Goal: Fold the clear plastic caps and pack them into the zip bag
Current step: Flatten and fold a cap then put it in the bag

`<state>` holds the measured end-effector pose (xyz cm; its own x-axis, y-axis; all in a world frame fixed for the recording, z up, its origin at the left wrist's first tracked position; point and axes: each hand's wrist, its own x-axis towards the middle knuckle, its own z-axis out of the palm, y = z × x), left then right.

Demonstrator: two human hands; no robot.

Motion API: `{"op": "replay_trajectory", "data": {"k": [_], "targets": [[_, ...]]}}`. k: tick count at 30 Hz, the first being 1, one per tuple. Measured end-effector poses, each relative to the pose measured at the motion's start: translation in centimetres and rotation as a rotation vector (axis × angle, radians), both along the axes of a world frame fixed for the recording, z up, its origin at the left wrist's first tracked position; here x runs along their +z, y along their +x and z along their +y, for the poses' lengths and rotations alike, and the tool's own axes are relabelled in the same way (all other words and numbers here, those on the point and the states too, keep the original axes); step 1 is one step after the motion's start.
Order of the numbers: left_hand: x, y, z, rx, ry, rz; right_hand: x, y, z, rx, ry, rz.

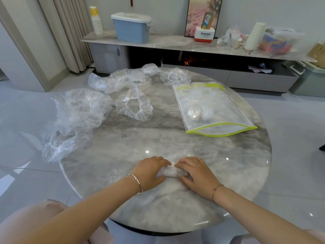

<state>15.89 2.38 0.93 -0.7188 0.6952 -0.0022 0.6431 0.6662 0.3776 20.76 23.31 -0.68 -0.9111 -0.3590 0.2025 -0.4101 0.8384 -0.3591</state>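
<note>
Folded clear cap [169,172] held on the counter [158,138]
The left hand [151,170] and right hand [195,173] grip it (zip bag [232,111] well apart)

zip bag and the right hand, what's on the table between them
Nothing; in the head view only bare table lies between the zip bag and the right hand.

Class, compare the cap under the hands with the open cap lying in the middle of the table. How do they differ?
The folded cap is squeezed into a small bundle; the open cap lies spread, its ruffled rim showing. The left hand and right hand hold the folded cap; no hand touches the open cap. Both are clear, crinkled plastic on the table.
</note>
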Motion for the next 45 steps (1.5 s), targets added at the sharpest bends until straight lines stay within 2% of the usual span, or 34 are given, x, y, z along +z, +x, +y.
{"op": "replay_trajectory", "data": {"k": [3, 8, 12, 14, 17, 18, 20, 22, 24, 28, 31, 33, 35, 38, 43, 45], "targets": [[0.3, 0.1, 0.1, 0.146, 0.147, -0.174, 0.2, 0.1, -0.5, -0.097, -0.149, -0.066], [0.5, -0.2, 0.3, 0.273, 0.284, -0.304, 0.9, -0.3, -0.8, -0.322, -0.521, -0.283], [0.1, -0.2, 0.5, 0.399, 0.299, -0.314, 0.9, -0.6, -0.7, -0.397, -0.45, -0.31], [0.1, -0.2, 0.4, 0.423, 0.283, -0.192, 1.2, -0.9, -0.8, -0.396, -0.404, -0.337], [0.4, -0.7, 0.4, 0.136, 0.277, 0.342, 1.5, -1.2, -0.9, -0.392, -0.35, -0.368], [0.5, -0.6, 0.5, 0.0, 0.27, 0.431, 1.5, -1.3, -0.9, -0.403, -0.36, -0.385], [-0.2, -0.4, 0.6, -0.188, 0.199, 0.472, 1.6, -1.5, -0.8, -0.44, -0.395, -0.412], [-0.9, 0.2, 0.6, -0.202, 0.08, 0.378, 1.7, -1.7, -0.7, -0.473, -0.419, -0.436], [-1.4, 0.4, 0.4, -0.178, 0.061, 0.291, 2.1, -1.9, -0.7, -0.49, -0.438, -0.484], [-0.7, 0.8, 0.6, -0.107, 0.111, 0.078, 2.1, -1.7, -1.1, -0.447, -0.366, -0.59], [-0.8, 1.2, 0.7, -0.033, 0.229, 0.052, 1.9, -1.6, -1.7, -0.432, -0.329, -0.595], [-0.6, 1.0, 0.8, 0.046, 0.319, 0.097, 2.5, -1.7, -2.1, -0.457, -0.463, -0.592], [-0.2, 0.9, 1.0, 0.153, 0.434, 0.115, 3.5, -1.7, -2.2, -0.497, -0.685, -0.613], [1.2, 0.9, 1.4, 0.245, 0.512, -0.103, 5.1, -1.3, -2.0, -0.446, -0.89, -0.639], [2.0, 0.5, 2.4, 0.284, 0.743, -0.518, 6.2, -0.9, -1.8, -0.306, -0.983, -0.605], [2.5, 0.4, 2.9, 0.295, 0.8, -0.583, 6.3, -0.7, -1.7, -0.288, -1.007, -0.571]]}}
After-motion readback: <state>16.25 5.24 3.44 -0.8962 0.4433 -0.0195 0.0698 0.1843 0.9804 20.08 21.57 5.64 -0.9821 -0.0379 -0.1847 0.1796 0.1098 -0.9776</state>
